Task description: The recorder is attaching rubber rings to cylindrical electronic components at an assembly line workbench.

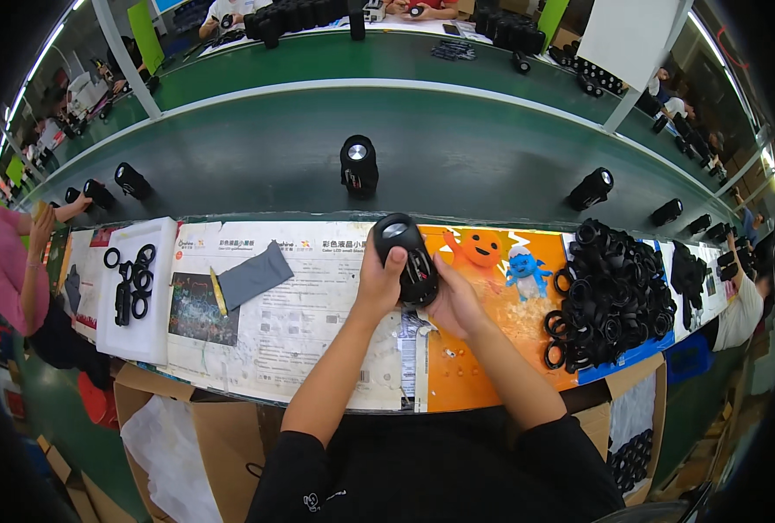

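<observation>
Black rounded cylinder with a silvery disc in one end (419,283): held in the air between two bare hands, in front of the body, above where the white printed sheet (318,366) meets the orange printed sheet (461,383); the disc end points up and away, leaning slightly left, with a recessed panel showing along the side.
Cylinder's weight: probably moderate, manageable in one hand, though two steady it better.
Cylinder's shell: looks stiff, with a rounded body that could roll or slip if gripped loosely.
Silvery disc: likely the easiest part to mark or dent, so pressure there seems best avoided.
Place to hold: around the middle of the barrel, judging by its shape, clear of disc and panel.
Left bare hand (379,281): wrapped on the cylinder's left side, thumb laid over the near face, other fingers mostly hidden behind.
Right bare hand (455,303): cupping the lower right side, fingers closed in against the cylinder; exact fingertip contact cannot be told.
Forearms: rising from the lower edge and converging inward, elbows apart.
Right of the hands: heaped black plastic rings (618,301).
</observation>
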`<action>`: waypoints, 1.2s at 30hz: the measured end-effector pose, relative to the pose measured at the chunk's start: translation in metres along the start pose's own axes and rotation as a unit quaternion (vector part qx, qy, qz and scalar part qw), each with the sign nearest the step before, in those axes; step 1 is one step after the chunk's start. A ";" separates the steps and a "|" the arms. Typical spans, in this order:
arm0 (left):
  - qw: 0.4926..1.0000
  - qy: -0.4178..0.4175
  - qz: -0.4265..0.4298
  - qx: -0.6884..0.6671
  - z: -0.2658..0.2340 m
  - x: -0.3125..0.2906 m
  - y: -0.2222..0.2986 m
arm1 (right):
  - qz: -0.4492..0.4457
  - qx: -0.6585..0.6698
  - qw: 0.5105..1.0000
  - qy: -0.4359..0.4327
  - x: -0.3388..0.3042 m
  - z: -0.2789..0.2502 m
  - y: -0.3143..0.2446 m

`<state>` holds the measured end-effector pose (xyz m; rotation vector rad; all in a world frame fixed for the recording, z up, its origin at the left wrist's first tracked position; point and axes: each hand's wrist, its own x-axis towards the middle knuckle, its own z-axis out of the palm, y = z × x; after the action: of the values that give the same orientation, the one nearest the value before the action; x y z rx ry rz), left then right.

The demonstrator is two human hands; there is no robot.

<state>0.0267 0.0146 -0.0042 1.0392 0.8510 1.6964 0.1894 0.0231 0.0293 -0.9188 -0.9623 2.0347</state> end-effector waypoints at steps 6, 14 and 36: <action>0.907 0.138 0.175 0.357 -0.027 0.076 0.019 | -0.279 -0.150 0.929 0.193 0.058 -0.044 -0.056; 0.896 0.138 0.047 0.419 -0.052 0.149 0.005 | -0.348 -0.639 0.637 0.255 0.119 -0.081 -0.146; 0.979 0.155 -0.131 0.005 0.010 -0.006 -0.003 | -0.359 -0.529 0.761 0.111 -0.007 -0.023 0.013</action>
<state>0.0377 0.0107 -0.0047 0.6420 1.1442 1.6482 0.2079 0.0186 0.0097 -1.0309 -1.9875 0.5985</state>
